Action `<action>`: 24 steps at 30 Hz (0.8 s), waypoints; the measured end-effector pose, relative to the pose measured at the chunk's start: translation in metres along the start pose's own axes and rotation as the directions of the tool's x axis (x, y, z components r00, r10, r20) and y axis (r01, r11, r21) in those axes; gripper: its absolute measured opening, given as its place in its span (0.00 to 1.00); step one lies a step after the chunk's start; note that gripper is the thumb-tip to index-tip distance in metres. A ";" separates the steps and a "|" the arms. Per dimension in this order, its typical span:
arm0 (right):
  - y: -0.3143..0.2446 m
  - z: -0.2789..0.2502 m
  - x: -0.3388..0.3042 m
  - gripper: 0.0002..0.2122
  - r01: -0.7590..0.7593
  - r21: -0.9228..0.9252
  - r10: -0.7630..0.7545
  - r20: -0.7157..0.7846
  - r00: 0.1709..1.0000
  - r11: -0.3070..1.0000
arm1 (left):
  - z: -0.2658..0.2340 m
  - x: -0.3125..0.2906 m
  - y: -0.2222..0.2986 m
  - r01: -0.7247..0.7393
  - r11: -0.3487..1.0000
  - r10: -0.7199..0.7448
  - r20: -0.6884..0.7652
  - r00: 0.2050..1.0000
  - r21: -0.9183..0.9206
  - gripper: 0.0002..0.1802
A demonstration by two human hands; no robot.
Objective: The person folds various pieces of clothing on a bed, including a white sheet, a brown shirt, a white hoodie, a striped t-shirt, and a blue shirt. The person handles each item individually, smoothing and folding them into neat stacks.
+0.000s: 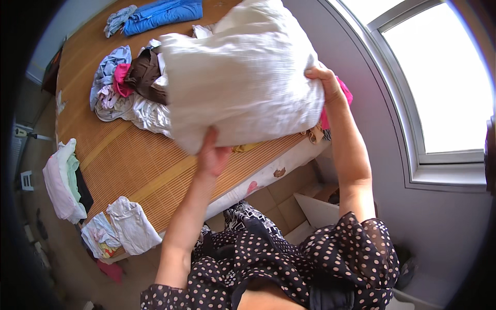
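A large piece of white cloth [243, 77] hangs spread between my two hands above the bed; its exact kind I cannot make out. My left hand [212, 155] grips its lower edge, the fingertips partly behind the fabric. At its right side, my right hand [326, 82] pinches the cloth, thumb in front and the other fingers hidden behind. Behind and left of the cloth lies a heap of crumpled laundry, with a brown garment [146, 76], a bright pink piece [122, 81] and a light blue one [107, 70]. The cloth covers part of this heap.
The bed carries a bamboo mat [124, 160]. Folded blue clothes [163, 16] lie at the far edge. Near the left corner are a folded white garment [133, 225] and a pink-and-green stack [64, 181]. A wall with a window [439, 77] stands right; an open white box [315, 206] sits below.
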State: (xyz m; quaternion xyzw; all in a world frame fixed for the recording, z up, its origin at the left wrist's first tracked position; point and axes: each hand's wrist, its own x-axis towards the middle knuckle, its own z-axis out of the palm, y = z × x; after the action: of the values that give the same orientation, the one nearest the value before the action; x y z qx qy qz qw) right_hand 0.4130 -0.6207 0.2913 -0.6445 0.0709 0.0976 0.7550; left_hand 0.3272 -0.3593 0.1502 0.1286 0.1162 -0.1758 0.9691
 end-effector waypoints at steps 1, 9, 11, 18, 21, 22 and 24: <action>0.006 -0.033 0.004 0.20 -0.100 -0.066 0.095 -0.076 0.993 0.993 | -0.001 0.019 -0.030 0.074 0.995 -0.072 -0.033 0.997 0.070 0.24; 0.135 -0.088 0.069 0.21 -0.110 -0.979 -0.575 -0.190 0.796 0.171 | -0.106 0.002 -0.070 0.396 0.860 -0.209 -0.488 0.847 0.320 0.36; 0.144 -0.032 0.087 0.25 -0.003 -0.967 -0.475 -0.128 0.870 0.255 | -0.133 -0.020 -0.052 0.445 0.839 -0.196 -0.587 0.785 0.314 0.33; 0.246 0.019 0.151 0.26 -0.172 -0.980 -0.398 -0.197 0.896 0.098 | -0.171 -0.071 0.020 0.375 0.822 0.073 -0.733 0.677 0.428 0.29; 0.261 0.025 0.151 0.25 -0.172 -0.985 -0.484 -0.137 0.864 -0.028 | -0.184 -0.076 0.043 0.284 0.853 0.202 -0.778 0.595 0.438 0.25; 0.264 0.027 0.151 0.25 -0.155 -0.988 -0.503 -0.123 0.855 -0.022 | -0.189 -0.074 0.052 0.276 0.854 0.219 -0.787 0.577 0.441 0.25; 0.267 0.029 0.153 0.24 -0.149 -0.989 -0.516 -0.115 0.849 -0.025 | -0.197 -0.063 0.069 0.262 0.847 0.253 -0.785 0.565 0.462 0.26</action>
State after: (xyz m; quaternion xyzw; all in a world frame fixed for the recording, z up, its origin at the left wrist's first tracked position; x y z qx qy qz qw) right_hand 0.4975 -0.5433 0.0037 -0.9865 0.0667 -0.1441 0.0402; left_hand 0.2595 -0.2206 -0.0037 0.4574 0.5012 -0.1226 0.7243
